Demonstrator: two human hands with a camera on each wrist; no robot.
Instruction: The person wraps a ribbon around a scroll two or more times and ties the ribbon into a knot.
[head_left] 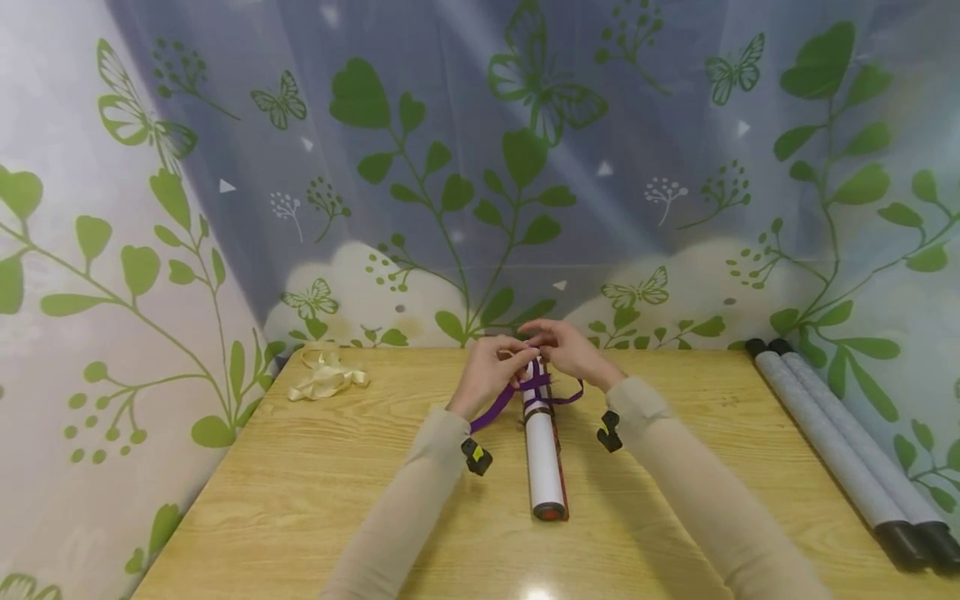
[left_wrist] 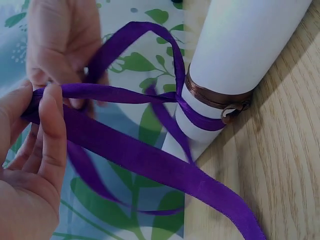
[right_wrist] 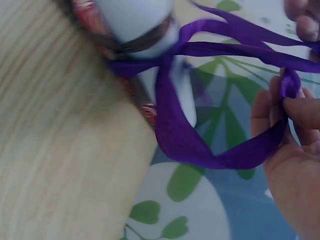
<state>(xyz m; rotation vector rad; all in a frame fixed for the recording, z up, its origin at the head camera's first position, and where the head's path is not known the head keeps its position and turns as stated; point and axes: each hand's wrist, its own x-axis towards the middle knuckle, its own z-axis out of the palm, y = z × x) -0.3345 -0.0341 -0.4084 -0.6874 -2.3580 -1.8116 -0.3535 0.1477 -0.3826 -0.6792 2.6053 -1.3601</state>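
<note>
- Pinching purple ribbon (left_wrist: 130, 145) between thumb and fingers of the left hand (head_left: 487, 371), over the far part of a white roll (head_left: 544, 458).
- Pinching a loop of the same ribbon with the right hand (head_left: 573, 350), just beside the left; grasping on both sides, with slack lengths between.
- Wrapped round the roll too, just beside a brown band (left_wrist: 215, 99) with a small ring (left_wrist: 230, 112).
- Laid lengthwise near the middle of the wooden table (head_left: 300, 483), as for the roll; capped dark with a red centre at the near end.
- Edged on the roll's right by a red strip (right_wrist: 90, 17) with pale marks, too blurred to read as lettering or pattern.
- Crumpled near the far left corner: cream ribbon (head_left: 328, 379).
- Along the right edge, side by side: two grey rolls (head_left: 832, 442) with dark ends.
- Behind: cloth (head_left: 420, 208) printed with green leaves and butterflies.
</note>
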